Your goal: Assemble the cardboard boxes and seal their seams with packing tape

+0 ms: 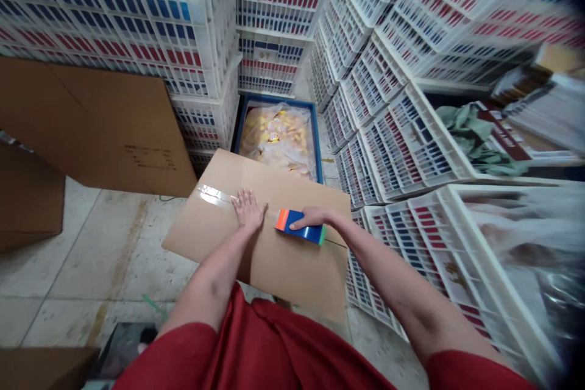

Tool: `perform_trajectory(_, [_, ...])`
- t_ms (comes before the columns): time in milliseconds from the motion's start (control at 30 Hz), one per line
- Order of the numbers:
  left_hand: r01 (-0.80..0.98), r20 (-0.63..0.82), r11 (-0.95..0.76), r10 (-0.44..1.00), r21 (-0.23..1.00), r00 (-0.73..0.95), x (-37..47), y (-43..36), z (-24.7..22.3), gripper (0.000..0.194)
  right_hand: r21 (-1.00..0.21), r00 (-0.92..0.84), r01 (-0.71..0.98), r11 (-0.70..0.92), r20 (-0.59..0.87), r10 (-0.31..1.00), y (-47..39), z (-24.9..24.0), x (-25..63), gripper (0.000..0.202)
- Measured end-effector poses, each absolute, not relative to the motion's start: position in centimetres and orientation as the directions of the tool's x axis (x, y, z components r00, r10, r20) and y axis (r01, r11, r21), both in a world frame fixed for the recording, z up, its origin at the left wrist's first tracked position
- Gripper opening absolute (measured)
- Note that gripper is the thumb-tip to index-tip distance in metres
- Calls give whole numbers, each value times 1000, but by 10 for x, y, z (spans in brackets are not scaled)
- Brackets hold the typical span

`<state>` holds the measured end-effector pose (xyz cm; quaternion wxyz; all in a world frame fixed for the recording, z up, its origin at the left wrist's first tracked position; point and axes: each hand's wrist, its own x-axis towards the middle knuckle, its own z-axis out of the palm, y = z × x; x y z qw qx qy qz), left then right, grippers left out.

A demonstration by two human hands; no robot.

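Fingers of left hand (pixel 248 208) spread flat on carton (pixel 269 237) seam tape (pixel 214 195); right hand (pixel 313 217) grips tape dispenser (pixel 300 226) at 3 o'clock, mid-seal, next pull rightward along seam.

stockroom | stacked white crates (pixel 192 30) of packaged goods | flat cardboard (pixel 105 128) | tiled floor (pixel 105 256)

Left hand (pixel 248 208) flat on taped cardboard box (pixel 237 237); right hand (pixel 314 217) gripping blue tape dispenser (pixel 299 226) just beside it.
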<state>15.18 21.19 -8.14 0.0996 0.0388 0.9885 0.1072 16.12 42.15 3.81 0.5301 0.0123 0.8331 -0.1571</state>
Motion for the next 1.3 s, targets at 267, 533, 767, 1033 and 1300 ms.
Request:
perform_trajectory(267, [68,-198,995,81,73,-977,152,219,-74,82,-594,-538,274,756,-747,-391,580,28,270,59])
perform_trajectory(533, [59,-218,998,54,-16,-975,148,227,-71,80,-595,-462,386,705,-786,-411,634,6,286,50])
perform_trajectory(767, [61,-187,996,49,-60,-981,148,231,-75,80,-551,-455,322,770,-803,-384,664,-5,296,47])
perform_trajectory(1033, [38,-176,999,33,-23,-984,158,248,-59,69,-568,-421,407,715,-811,-406,671,-27,305,55])
perform_trajectory(1300, [588,-261,769,638,249,-724,310,390,-50,105,-661,-448,411,628,-746,-492,681,-35,310,59])
